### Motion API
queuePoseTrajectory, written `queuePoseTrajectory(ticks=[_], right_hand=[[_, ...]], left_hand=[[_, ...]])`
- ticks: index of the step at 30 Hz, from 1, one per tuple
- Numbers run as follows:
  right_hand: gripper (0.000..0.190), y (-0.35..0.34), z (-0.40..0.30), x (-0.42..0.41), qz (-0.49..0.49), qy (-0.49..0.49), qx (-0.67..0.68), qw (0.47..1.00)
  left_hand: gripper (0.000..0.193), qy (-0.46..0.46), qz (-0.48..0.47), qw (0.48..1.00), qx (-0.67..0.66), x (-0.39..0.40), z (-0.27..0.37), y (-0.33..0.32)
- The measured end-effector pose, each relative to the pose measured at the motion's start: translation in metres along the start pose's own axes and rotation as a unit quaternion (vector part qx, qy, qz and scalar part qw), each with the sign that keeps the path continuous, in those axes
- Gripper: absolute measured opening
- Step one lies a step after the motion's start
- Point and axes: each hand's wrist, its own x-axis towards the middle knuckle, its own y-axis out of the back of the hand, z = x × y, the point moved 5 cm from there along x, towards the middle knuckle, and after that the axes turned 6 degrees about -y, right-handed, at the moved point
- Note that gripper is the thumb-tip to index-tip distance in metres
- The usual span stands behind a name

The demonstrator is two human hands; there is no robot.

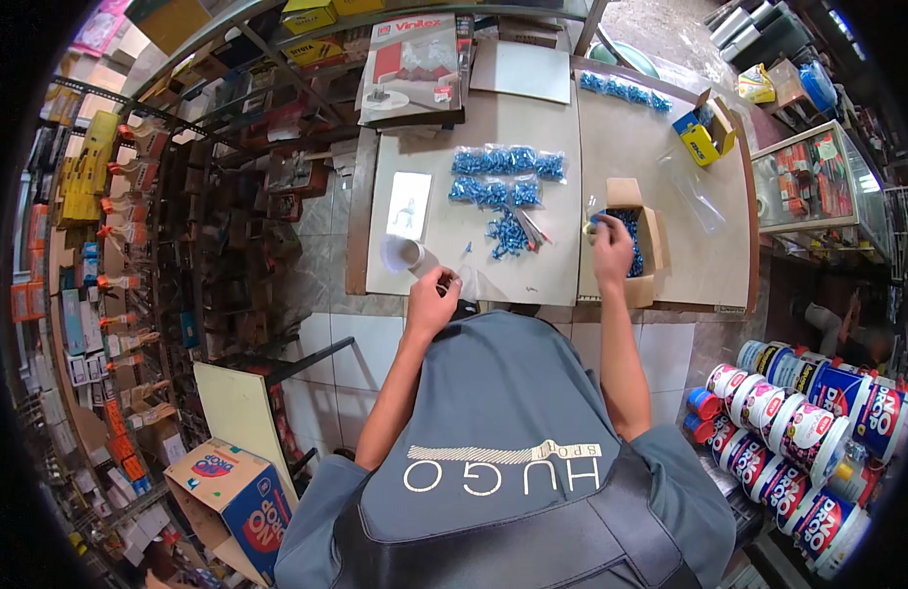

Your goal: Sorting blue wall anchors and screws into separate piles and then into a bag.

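Note:
My left hand (433, 298) pinches a clear plastic bag (477, 288) at the table's front edge, beside a whitish roll (410, 254). My right hand (613, 247) is over an open cardboard box (648, 250) of small blue parts (634, 258), with a blue piece at its fingertips. Between my hands lies a loose pile of blue parts (504, 234), with thin sticks (533, 230) that have red ends beside it. Filled clear bags of blue parts (494, 193) lie in two rows behind the pile. A white card (410, 206) lies on the left.
More filled bags (625, 92) lie at the back right, near an open yellow and blue box (704, 132) and an empty clear bag (693, 191). A large Vinilex box (411, 70) and a white panel (520, 71) occupy the back. Paint buckets (785, 442) are stacked at lower right.

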Motion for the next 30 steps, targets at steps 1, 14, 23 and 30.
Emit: queuePoseTrajectory(ticks=[1,14,23,30], right_hand=[[0.025,0.018,-0.002,0.003,0.065,0.043,-0.048,0.996],[0.027,0.063,0.018,0.01,-0.063,0.037,-0.342,0.937],[0.021,0.07,0.027,0.014,-0.025,0.044,-0.316,0.947],[0.016,0.073,0.01,-0.001,0.028,0.009,-0.201,0.979]], left_hand=[[0.019,-0.006,0.004,1.0,-0.001,-0.001,-0.002,0.0],[0.018,-0.051,-0.008,0.999,0.018,0.002,0.009,-0.003],[0.02,-0.047,0.009,0.999,0.02,-0.009,-0.003,0.004],[0.018,-0.036,0.01,0.999,0.019,-0.018,-0.003,0.01]])
